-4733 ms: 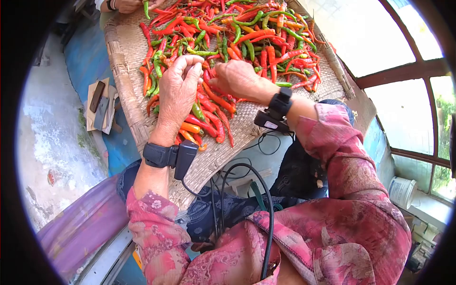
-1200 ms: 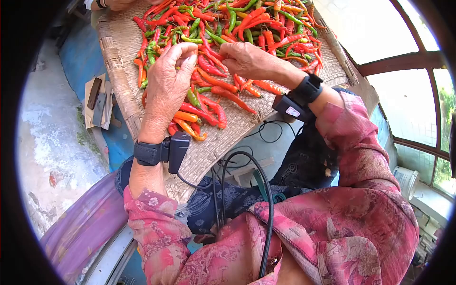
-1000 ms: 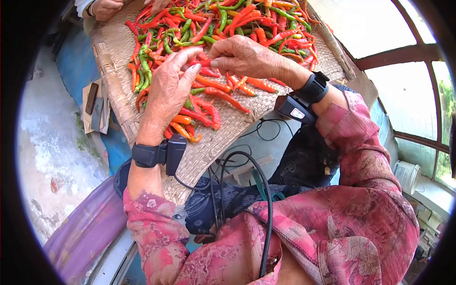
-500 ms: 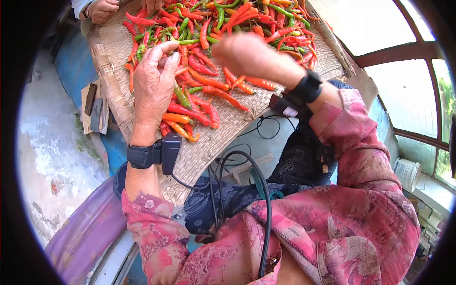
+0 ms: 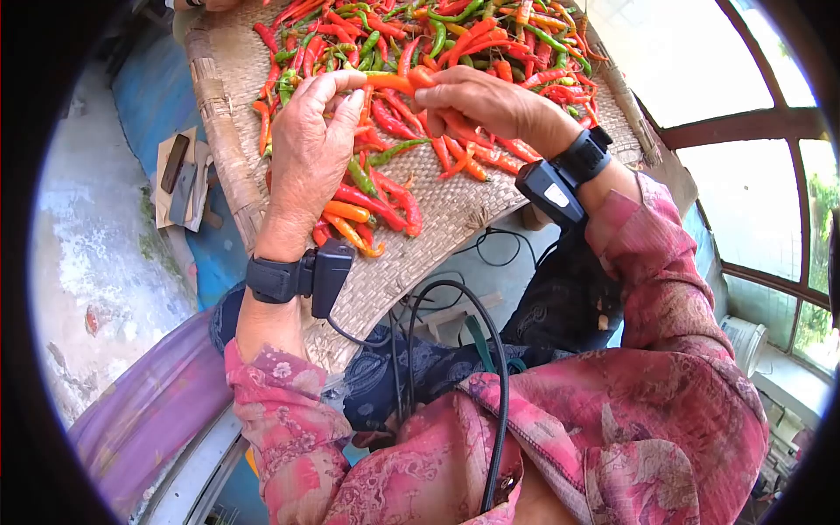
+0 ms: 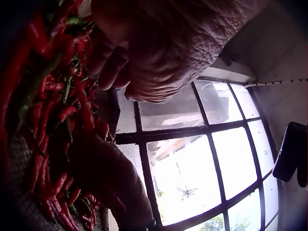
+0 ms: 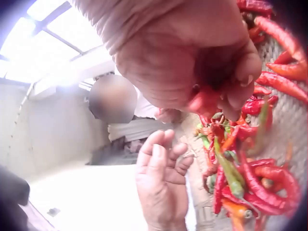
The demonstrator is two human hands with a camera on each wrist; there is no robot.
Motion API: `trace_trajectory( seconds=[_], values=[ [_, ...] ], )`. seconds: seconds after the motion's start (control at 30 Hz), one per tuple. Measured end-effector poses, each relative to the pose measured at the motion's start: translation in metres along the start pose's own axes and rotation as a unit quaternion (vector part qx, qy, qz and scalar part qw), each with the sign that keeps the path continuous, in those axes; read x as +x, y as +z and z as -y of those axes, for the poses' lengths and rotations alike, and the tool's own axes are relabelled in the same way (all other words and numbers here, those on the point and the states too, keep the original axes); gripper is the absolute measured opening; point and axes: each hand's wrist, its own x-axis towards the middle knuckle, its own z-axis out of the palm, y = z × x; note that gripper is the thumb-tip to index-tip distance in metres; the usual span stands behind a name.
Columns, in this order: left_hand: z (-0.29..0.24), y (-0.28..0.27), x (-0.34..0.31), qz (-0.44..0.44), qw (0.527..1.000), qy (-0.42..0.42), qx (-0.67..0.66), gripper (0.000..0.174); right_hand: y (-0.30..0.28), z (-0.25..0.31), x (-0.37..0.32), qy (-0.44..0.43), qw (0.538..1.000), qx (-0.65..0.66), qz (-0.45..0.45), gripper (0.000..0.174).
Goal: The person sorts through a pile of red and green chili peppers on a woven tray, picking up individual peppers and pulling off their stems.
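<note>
In the head view my right hand (image 5: 490, 101) is raised over the woven mat and grips an orange-red chili pepper (image 5: 421, 77) at its fingertips. The right wrist view shows a red chili pepper (image 7: 206, 99) at those curled fingers. My left hand (image 5: 312, 149) is held to the left, fingers loosely bent, with a gap between thumb and index fingertip. An orange chili pepper (image 5: 387, 83) spans the space between both hands, its end right at the left fingertips. In the right wrist view the left hand (image 7: 163, 185) shows its palm side, no pepper visible in it.
Red, green and orange chili peppers (image 5: 385, 210) are spread over the woven mat (image 5: 437, 232), which has a bound rim. Another person's hand (image 5: 214, 4) is at the far left corner. Black cables (image 5: 499, 350) run over the lap. Windows (image 5: 752, 192) stand on the right.
My right hand swung to the pile and back toward the left hand, bringing an orange-red chili pepper. A red chili pepper was between both hands one second ago. The left hand shifted slightly.
</note>
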Motion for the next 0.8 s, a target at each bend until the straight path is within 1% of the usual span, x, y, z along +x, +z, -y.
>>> trace_trajectory(
  seconds=[0.03, 0.1, 0.13, 0.17, 0.2, 0.23, 0.27, 0.3, 0.33, 0.37, 0.4, 0.43, 0.47, 0.5, 0.57, 0.6, 0.63, 0.7, 0.77, 0.8],
  values=[
    [-0.002, 0.001, 0.000, 0.002, 1.000, -0.007, -0.010, 0.016, -0.001, 0.001, -0.003, -0.001, 1.000, -0.002, -0.003, 0.036],
    [-0.005, 0.003, 0.000, 0.013, 1.000, 0.005, 0.007, 0.017, -0.001, 0.006, -0.012, -0.008, 0.988, 0.152, -0.034, 0.039],
    [-0.005, 0.005, 0.000, 0.013, 0.999, 0.014, 0.032, 0.018, -0.001, 0.010, -0.017, -0.006, 0.983, 0.181, -0.018, 0.041],
    [-0.004, 0.007, -0.001, 0.014, 0.998, 0.023, 0.058, 0.019, 0.003, 0.012, -0.017, 0.030, 0.955, 0.294, -0.017, 0.040],
    [-0.004, 0.009, -0.002, 0.032, 0.999, 0.000, 0.024, 0.023, 0.005, 0.008, -0.016, 0.020, 0.950, 0.311, -0.004, 0.040],
    [-0.003, 0.011, -0.002, 0.036, 0.999, 0.003, 0.023, 0.023, 0.006, 0.005, -0.015, 0.010, 0.945, 0.328, 0.009, 0.040],
    [-0.002, 0.012, -0.002, 0.082, 0.993, -0.058, -0.055, 0.027, 0.008, 0.002, -0.015, 0.006, 0.938, 0.347, 0.027, 0.039],
    [-0.002, 0.014, -0.002, 0.128, 0.976, -0.120, -0.132, 0.031, 0.010, 0.003, -0.015, 0.006, 0.943, 0.330, 0.045, 0.040],
    [-0.003, 0.017, -0.003, 0.135, 0.962, -0.146, -0.187, 0.037, 0.014, 0.004, -0.016, 0.013, 0.940, 0.336, 0.064, 0.040],
    [-0.006, 0.018, -0.005, 0.138, 0.962, -0.146, -0.186, 0.037, 0.018, 0.006, -0.017, 0.021, 0.936, 0.341, 0.083, 0.041],
    [-0.013, 0.019, -0.006, 0.137, 0.936, -0.182, -0.268, 0.036, 0.021, 0.005, -0.015, 0.018, 0.936, 0.336, 0.104, 0.041],
    [-0.017, 0.019, -0.007, 0.134, 0.902, -0.217, -0.348, 0.035, 0.025, 0.004, -0.012, 0.016, 0.935, 0.339, 0.100, 0.041],
    [-0.008, 0.018, -0.007, 0.128, 0.917, -0.205, -0.316, 0.031, 0.027, 0.004, -0.011, 0.013, 0.929, 0.362, 0.078, 0.040],
    [-0.003, 0.018, -0.006, 0.128, 0.917, -0.206, -0.316, 0.031, 0.029, 0.007, -0.011, 0.010, 0.921, 0.384, 0.057, 0.040],
    [0.005, 0.016, -0.005, 0.079, 0.925, -0.201, -0.313, 0.028, 0.022, 0.000, -0.005, 0.011, 0.913, 0.402, 0.071, 0.039],
    [0.002, 0.017, -0.004, 0.053, 0.911, -0.217, -0.347, 0.026, 0.020, -0.003, -0.003, 0.012, 0.904, 0.419, 0.083, 0.039],
    [0.005, 0.015, -0.002, 0.052, 0.911, -0.217, -0.347, 0.026, 0.020, -0.005, -0.001, 0.011, 0.904, 0.418, 0.084, 0.039],
    [0.011, 0.012, 0.001, 0.001, 0.871, -0.233, -0.433, 0.027, 0.022, -0.006, 0.003, 0.002, 0.882, 0.466, 0.071, 0.037],
    [0.012, 0.007, 0.002, -0.010, 0.868, -0.232, -0.439, 0.027, 0.025, -0.004, 0.005, 0.008, 0.881, 0.469, 0.060, 0.035],
    [0.012, 0.006, 0.002, -0.021, 0.867, -0.230, -0.441, 0.028, 0.026, -0.004, 0.004, -0.002, 0.899, 0.436, 0.042, 0.035]
  ],
)
